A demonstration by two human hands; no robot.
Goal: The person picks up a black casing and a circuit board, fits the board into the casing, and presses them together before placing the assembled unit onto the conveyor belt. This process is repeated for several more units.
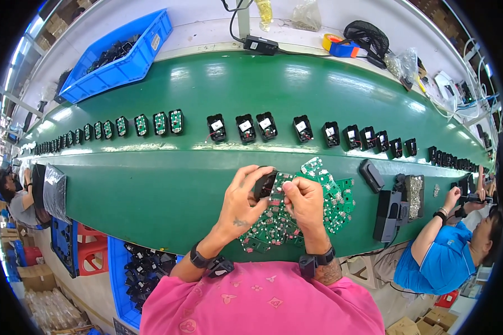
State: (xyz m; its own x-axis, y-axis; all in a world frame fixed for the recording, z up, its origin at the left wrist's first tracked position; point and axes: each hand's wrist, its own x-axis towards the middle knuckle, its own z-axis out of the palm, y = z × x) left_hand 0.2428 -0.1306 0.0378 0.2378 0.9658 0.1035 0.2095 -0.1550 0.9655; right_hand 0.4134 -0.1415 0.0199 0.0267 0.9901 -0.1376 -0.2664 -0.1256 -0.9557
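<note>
My left hand (239,202) is closed around a small black plastic housing (265,185), thumb below and fingers over its top. Against the housing's right side, a green circuit board (278,192) stands tilted, pinched between the thumb and fingers of my right hand (307,202). Part of the board and the inside of the housing are hidden by my fingers. Beneath and beside both hands spreads a loose heap of green circuit boards (338,204). Farther off stand black housings with a white part inside (267,125); to their left are housings with green boards showing on top (141,125).
The green bench (151,195) carries a blue crate of black parts (117,53) at far left. Right of the heap lie a black case (371,175), a dark grey device (388,218) and a tray of small metal parts (415,196). A co-worker in blue (439,257) works at right.
</note>
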